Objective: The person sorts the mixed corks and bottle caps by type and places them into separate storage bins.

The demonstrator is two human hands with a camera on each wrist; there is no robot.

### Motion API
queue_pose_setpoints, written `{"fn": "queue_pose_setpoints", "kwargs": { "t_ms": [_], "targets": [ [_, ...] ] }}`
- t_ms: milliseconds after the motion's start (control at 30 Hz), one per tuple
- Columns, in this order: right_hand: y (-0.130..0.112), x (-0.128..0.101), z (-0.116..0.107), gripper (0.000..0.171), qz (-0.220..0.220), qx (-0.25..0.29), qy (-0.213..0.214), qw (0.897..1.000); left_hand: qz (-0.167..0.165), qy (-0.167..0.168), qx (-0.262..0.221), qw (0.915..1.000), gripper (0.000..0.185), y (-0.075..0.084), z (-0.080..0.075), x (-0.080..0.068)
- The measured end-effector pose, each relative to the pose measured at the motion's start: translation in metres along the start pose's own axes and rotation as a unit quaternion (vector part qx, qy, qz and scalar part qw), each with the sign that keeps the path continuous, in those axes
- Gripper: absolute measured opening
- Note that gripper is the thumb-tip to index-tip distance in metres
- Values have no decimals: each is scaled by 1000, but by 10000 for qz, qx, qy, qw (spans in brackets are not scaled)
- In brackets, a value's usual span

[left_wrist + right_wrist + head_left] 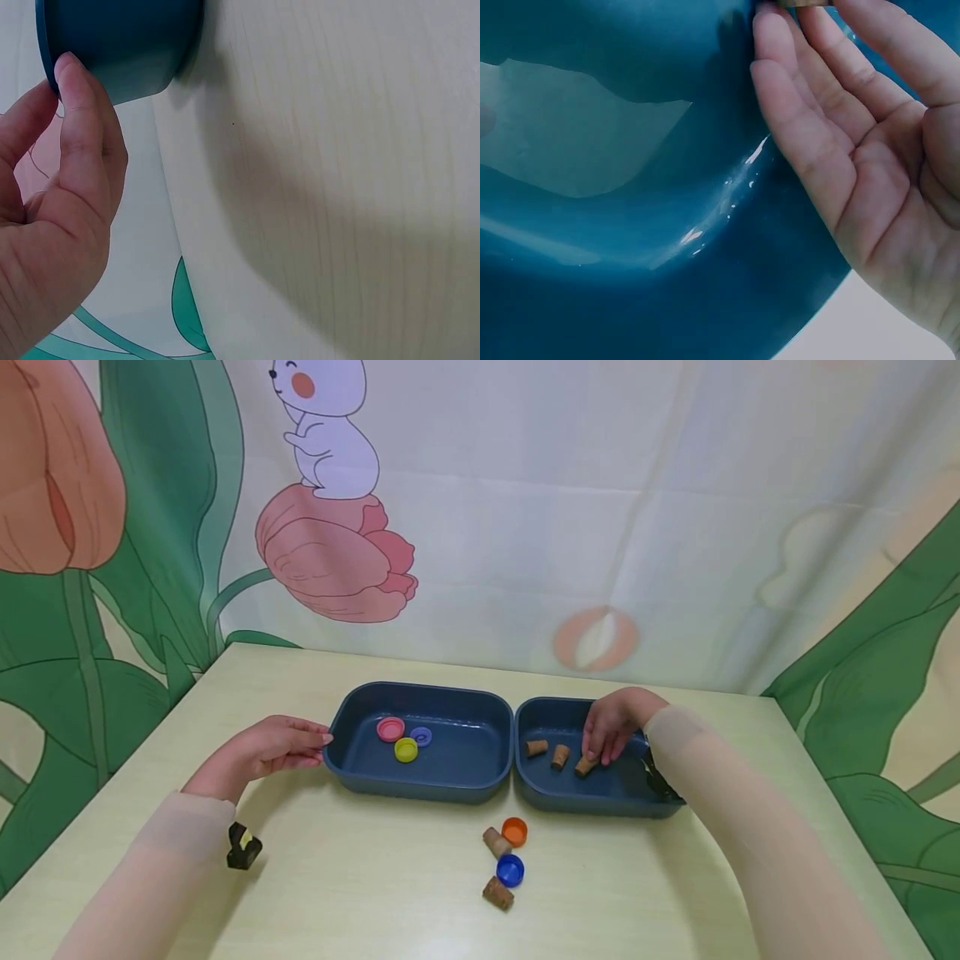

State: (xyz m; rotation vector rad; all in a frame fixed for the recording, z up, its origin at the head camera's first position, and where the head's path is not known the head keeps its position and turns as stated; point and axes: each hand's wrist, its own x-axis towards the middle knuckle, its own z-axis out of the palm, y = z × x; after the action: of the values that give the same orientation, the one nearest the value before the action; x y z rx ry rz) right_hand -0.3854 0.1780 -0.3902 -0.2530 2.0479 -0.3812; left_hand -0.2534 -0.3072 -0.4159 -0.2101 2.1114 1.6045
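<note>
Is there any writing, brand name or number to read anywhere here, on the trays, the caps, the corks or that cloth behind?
No readable text in any view.
The printed backdrop cloth bears only pictures: a white rabbit, pink tulips, green leaves.
The two dark blue plastic trays show plain surfaces.
The coloured bottle caps and brown corks are too small to show any marks.
The small black object at the left sleeve has a yellowish spot, too small to read.

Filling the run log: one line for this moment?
left hand: touches left tray | right hand: fingertips at cork in right tray
</note>
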Motion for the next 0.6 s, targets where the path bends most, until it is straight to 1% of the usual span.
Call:
{"fn": "queue_pose_setpoints", "kwargs": {
  "t_ms": [267,600],
  "targets": [
    [-2,1,0,6,53,27,-42,10000,81,-40,-57,9999,46,0,1,-2],
    [1,0,1,9,-16,-134,37,9999,49,-35,-36,10000,45,1,1,-2]
  ]
}}
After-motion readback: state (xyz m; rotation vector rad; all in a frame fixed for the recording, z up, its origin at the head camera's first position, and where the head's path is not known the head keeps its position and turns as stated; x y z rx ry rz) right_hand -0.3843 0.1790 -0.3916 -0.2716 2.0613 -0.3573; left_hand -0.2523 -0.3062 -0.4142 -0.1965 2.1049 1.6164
